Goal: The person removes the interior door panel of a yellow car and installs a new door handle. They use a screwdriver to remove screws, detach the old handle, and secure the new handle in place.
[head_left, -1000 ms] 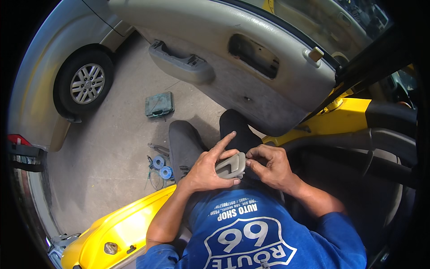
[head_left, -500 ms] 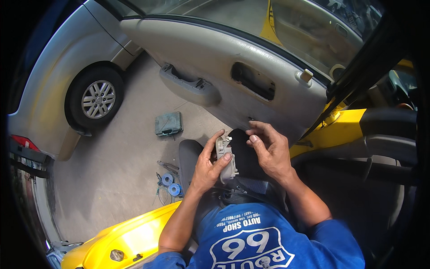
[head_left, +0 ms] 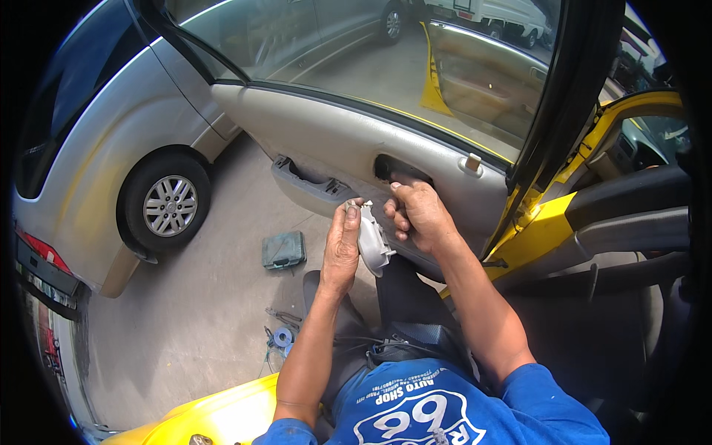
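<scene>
My left hand grips a light grey plastic inside door handle, fingers and thumb closed on its left side. Clips and a rough back face point toward the door. Just right of it, my right hand is raised at the lower edge of the handle opening in the grey door panel. Its fingers are curled, with thumb and index finger drawn together; whatever they may pinch is hidden. A grey armrest pull sits on the panel, left of both hands.
A teal tool case lies on the concrete. Nearer are pliers and a blue spool with wire. A silver van stands at left. Yellow bodywork is below, the yellow door frame at right.
Both hands have moved up toward the door, and the handle has turned in my left hand. My right hand has reached the panel opening, its fingers now more curled. The view has shifted upward.
</scene>
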`<state>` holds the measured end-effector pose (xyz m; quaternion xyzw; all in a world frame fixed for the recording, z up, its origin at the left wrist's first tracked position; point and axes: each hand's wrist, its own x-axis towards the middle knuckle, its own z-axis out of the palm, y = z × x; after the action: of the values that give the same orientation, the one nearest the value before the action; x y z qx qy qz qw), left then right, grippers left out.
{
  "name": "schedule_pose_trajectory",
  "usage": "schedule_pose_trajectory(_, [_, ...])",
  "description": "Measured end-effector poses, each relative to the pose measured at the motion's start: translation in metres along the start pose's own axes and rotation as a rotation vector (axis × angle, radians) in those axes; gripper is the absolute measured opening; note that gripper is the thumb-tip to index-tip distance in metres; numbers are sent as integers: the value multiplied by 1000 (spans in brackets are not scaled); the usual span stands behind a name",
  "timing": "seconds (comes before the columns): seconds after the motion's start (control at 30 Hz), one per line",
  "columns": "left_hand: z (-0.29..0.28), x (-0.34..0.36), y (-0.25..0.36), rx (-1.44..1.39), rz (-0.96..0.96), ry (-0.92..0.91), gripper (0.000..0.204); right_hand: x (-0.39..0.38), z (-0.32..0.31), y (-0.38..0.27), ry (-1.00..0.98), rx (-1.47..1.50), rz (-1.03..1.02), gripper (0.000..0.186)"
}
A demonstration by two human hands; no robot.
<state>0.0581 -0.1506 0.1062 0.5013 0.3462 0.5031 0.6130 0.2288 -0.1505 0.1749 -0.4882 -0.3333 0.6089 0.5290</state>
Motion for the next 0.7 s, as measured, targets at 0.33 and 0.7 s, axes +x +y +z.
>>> schedule_pose_trajectory(0.33, [-4,3,-5,100,-3,36,69,21,16,16,55,273,-7,18])
schedule_pose_trajectory(0.7, [7,29,11,273,94,42,63,9,-4,18,-101,-54,-88,58])
